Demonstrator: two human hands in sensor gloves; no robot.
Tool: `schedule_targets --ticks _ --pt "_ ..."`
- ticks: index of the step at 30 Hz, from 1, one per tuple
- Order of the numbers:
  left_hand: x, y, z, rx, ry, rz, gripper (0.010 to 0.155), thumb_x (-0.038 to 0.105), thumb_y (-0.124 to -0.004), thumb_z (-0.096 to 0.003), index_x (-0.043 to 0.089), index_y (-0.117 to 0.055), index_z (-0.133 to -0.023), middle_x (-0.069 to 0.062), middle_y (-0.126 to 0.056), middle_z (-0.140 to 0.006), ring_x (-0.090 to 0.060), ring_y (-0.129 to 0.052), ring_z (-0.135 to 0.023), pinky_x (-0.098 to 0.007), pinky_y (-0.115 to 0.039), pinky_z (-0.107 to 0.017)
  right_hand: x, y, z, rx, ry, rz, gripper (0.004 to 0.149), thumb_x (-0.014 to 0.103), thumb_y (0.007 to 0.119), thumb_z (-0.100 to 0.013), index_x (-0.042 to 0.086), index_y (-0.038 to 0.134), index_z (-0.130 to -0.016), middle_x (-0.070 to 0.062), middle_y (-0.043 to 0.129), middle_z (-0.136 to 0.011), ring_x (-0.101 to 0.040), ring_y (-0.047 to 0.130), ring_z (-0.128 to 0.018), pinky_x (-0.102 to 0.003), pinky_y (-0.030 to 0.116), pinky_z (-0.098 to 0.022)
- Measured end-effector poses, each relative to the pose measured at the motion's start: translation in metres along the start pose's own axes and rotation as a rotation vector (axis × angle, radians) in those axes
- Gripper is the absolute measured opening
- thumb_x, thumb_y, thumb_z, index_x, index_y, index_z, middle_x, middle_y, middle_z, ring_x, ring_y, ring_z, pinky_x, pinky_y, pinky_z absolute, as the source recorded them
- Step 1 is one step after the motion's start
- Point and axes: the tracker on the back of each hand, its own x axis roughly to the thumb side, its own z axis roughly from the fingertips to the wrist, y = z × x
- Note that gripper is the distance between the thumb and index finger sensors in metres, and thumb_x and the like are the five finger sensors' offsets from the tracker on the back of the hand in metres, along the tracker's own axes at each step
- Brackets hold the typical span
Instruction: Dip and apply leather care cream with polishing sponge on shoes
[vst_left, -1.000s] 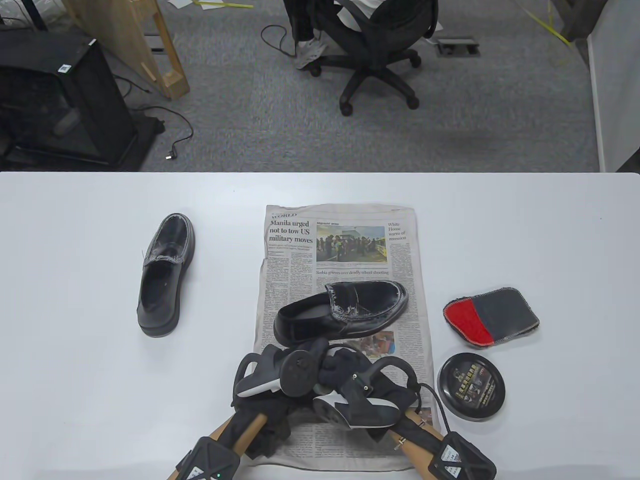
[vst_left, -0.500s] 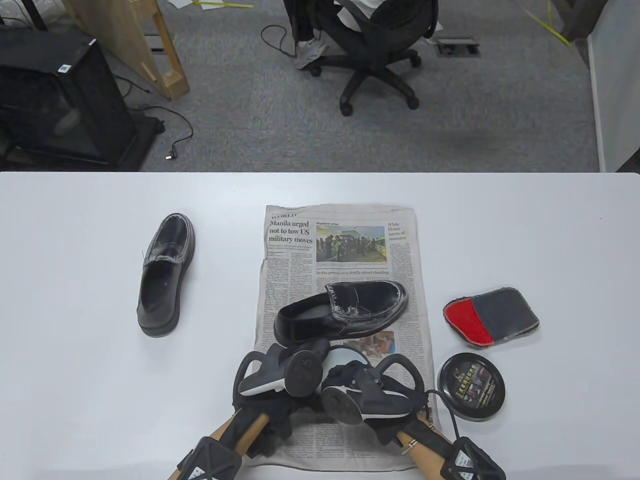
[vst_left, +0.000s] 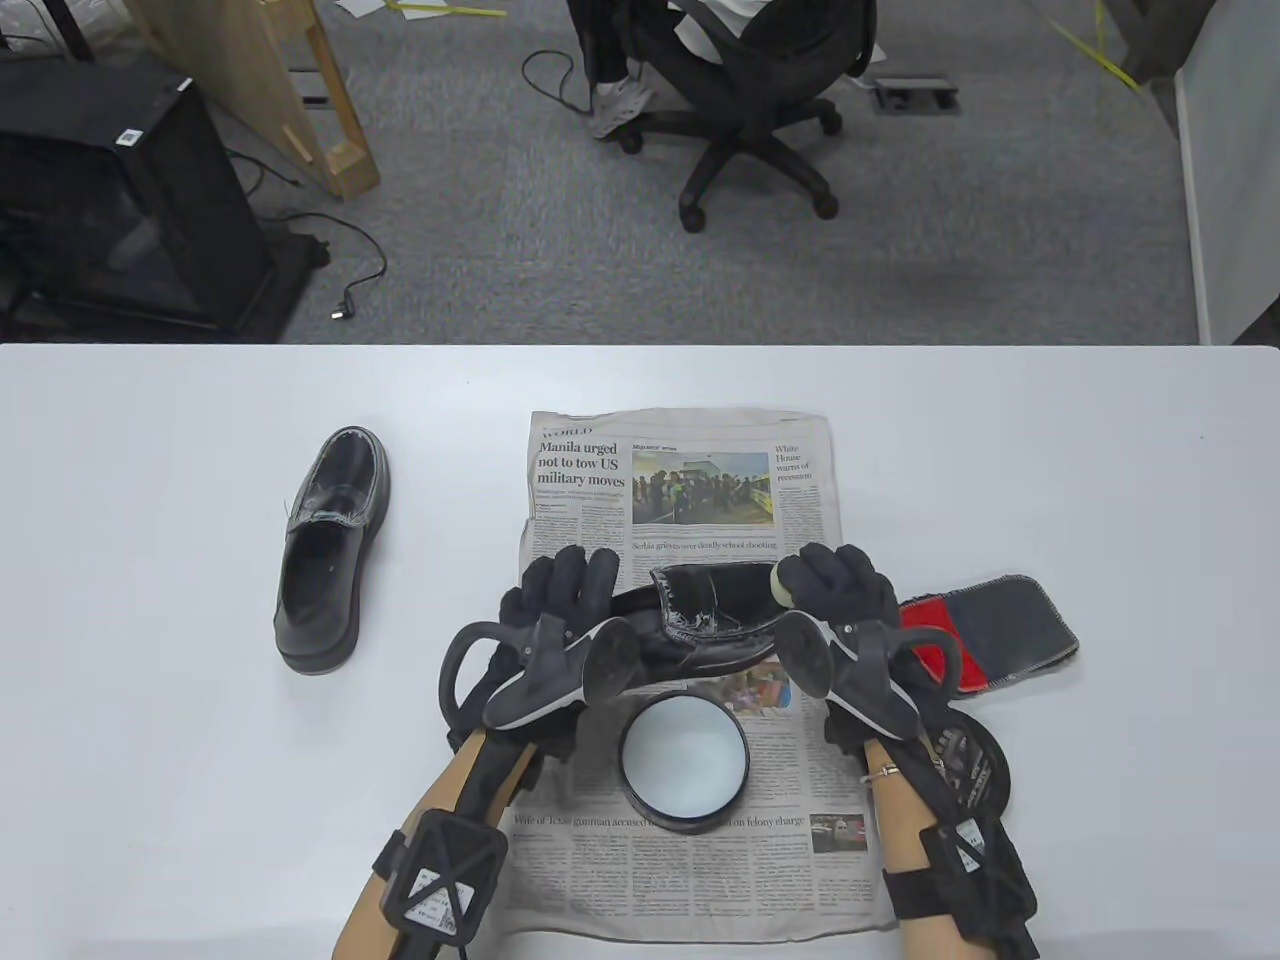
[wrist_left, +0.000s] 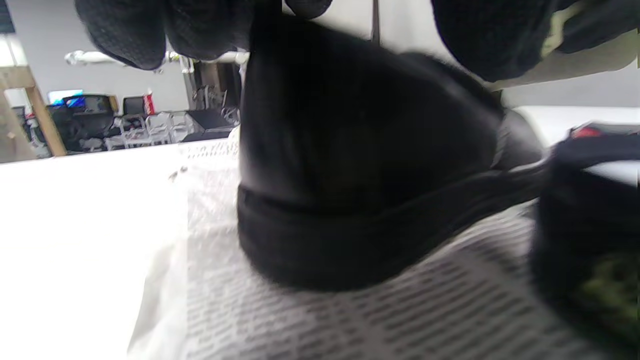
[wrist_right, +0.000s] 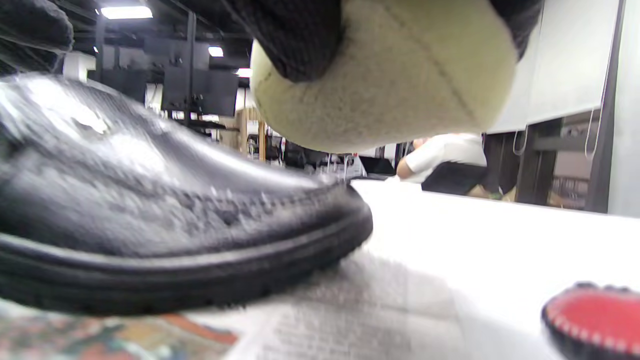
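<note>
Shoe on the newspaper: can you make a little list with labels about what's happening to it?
Shoe: black loafer lying on the newspaper
Left hand: holds the heel end
Right hand: grips a cream-coloured sponge above the toe
Cream tin: open, near side of shoe
Other shoe: alone, far left

Heel of the shoe on newspaper (vst_left: 710, 625) hidden under left hand (vst_left: 560, 600); toe under right hand (vst_left: 835, 595). Tin lid (vst_left: 975, 765) beside it half covered by right forearm. Wrist views blurred.
</note>
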Motion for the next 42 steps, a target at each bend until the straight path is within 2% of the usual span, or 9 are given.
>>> schedule_targets --ticks 3,4,6,11,19,23,30,35,42 --pt "-0.004 -0.015 -0.011 -0.063 0.018 -0.026 0.1 0.066 -0.08 -0.0374 0.022 -0.042 -0.119 -0.014 -0.062 -0.122 -0.042 -0.072 -0.105 -0.063 -0.068 -0.074 0.011 0.013 -0.01 0.056 -0.048 0.001 0.044 0.031 0.071 -0.056 0.038 0.06 -0.099 0.006 0.063 -0.113 -0.035 0.061 -0.107 -0.052 0.064 -0.075" --pt "-0.005 -0.016 -0.011 -0.018 0.019 -0.027 0.098 0.065 -0.082 -0.0339 0.026 -0.048 -0.116 -0.007 -0.07 -0.118 -0.036 -0.08 -0.101 -0.058 -0.073 -0.072 0.015 0.016 -0.012 0.065 -0.061 0.027 0.043 0.03 0.071 -0.056 0.039 0.061 -0.097 0.006 0.063 -0.112 -0.034 0.061 -0.107 -0.052 0.064 -0.075" --pt "-0.006 -0.017 -0.014 -0.042 0.015 -0.009 0.094 0.063 -0.085 -0.0321 0.029 -0.052 -0.113 -0.002 -0.078 -0.112 -0.029 -0.088 -0.095 -0.052 -0.079 -0.069 0.021 0.021 -0.015 0.046 -0.067 0.14 0.04 0.028 0.072 -0.056 0.042 0.061 -0.092 0.009 0.064 -0.11 -0.028 0.067 -0.103 -0.046 0.068 -0.075" --pt "-0.008 -0.021 -0.013 -0.006 0.04 -0.008 0.091 0.063 -0.084 -0.0309 0.03 -0.056 -0.111 -0.001 -0.083 -0.106 -0.027 -0.09 -0.089 -0.046 -0.082 -0.065 0.01 0.024 -0.019 0.037 -0.028 0.185 0.037 0.027 0.074 -0.053 0.044 0.065 -0.085 0.012 0.07 -0.105 -0.02 0.08 -0.092 -0.031 0.078 -0.07" --pt "-0.004 -0.019 -0.015 -0.032 0.025 -0.026 0.085 0.06 -0.084 -0.0318 0.033 -0.059 -0.108 0.002 -0.081 -0.108 -0.027 -0.087 -0.093 -0.048 -0.079 -0.07 0.021 0.017 0.014 -0.013 -0.185 0.194 0.038 0.026 0.074 -0.054 0.041 0.066 -0.088 0.008 0.07 -0.106 -0.023 0.079 -0.095 -0.035 0.077 -0.072" --pt "-0.006 -0.019 -0.017 -0.064 0.013 0.01 0.083 0.059 -0.084 -0.0327 0.035 -0.058 -0.108 0.004 -0.078 -0.111 -0.024 -0.084 -0.098 -0.049 -0.077 -0.073 0.038 0.015 -0.005 -0.022 -0.163 0.183 0.038 0.026 0.073 -0.054 0.043 0.066 -0.088 0.013 0.069 -0.106 -0.025 0.071 -0.103 -0.047 0.068 -0.073" --pt "-0.012 -0.023 -0.015 -0.034 0.033 0.05 0.085 0.061 -0.084 -0.0315 0.035 -0.058 -0.108 0.005 -0.08 -0.109 -0.022 -0.086 -0.094 -0.045 -0.08 -0.069 0.016 0.026 -0.037 0.074 0.015 0.2 0.038 0.026 0.073 -0.054 0.043 0.064 -0.087 0.012 0.071 -0.104 -0.02 0.085 -0.094 -0.038 0.079 -0.068" --pt "-0.011 -0.023 -0.015 -0.035 0.038 0.05 0.085 0.061 -0.084 -0.0313 0.034 -0.059 -0.108 0.003 -0.082 -0.107 -0.023 -0.087 -0.093 -0.043 -0.081 -0.067 0.003 0.022 -0.014 0.096 -0.037 0.171 0.04 0.024 0.074 -0.054 0.035 0.064 -0.091 0.002 0.072 -0.105 -0.023 0.09 -0.089 -0.034 0.086 -0.063" --pt "-0.009 -0.022 -0.018 -0.062 0.018 0.043 0.082 0.059 -0.084 -0.0322 0.036 -0.059 -0.107 0.005 -0.079 -0.11 -0.023 -0.085 -0.097 -0.046 -0.078 -0.072 0.032 0.012 0.013 0.02 -0.199 0.209 0.041 0.025 0.074 -0.055 0.033 0.066 -0.094 -0.001 0.072 -0.106 -0.03 0.085 -0.092 -0.039 0.081 -0.066"
